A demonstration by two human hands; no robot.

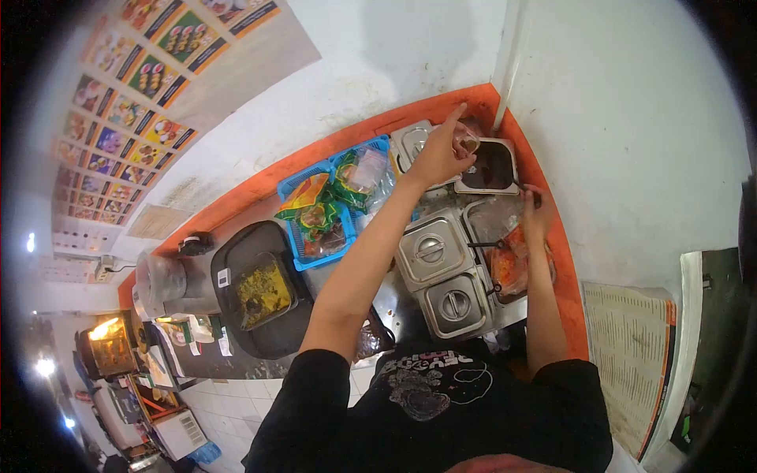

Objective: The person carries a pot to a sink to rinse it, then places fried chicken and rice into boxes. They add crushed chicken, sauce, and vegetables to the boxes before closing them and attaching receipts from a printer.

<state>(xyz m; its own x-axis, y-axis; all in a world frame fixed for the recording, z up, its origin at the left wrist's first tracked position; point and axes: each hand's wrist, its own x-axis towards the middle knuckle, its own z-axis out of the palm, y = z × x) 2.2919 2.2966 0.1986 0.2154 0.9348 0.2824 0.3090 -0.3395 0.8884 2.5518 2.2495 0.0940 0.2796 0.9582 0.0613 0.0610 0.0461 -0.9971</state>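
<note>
steel pans (pixel 430 251), square and shiny, sit sunk in the counter (pixel 392 306). left hand (pixel 438 158) hangs over the open pan of dark sauce (pixel 493 165), its grip closed round a small clear cup (pixel 470 143), forefinger sticking out. right hand (pixel 536 211) has its grip wrapped on a thin ladle handle (pixel 520 188) at that pan's near rim. cup looks light and thin-walled, apt to buckle, best pinched near its rim; handle seems stiff, maybe greasy. blue basket (pixel 300 254) of soft packets lies nearby.
</note>
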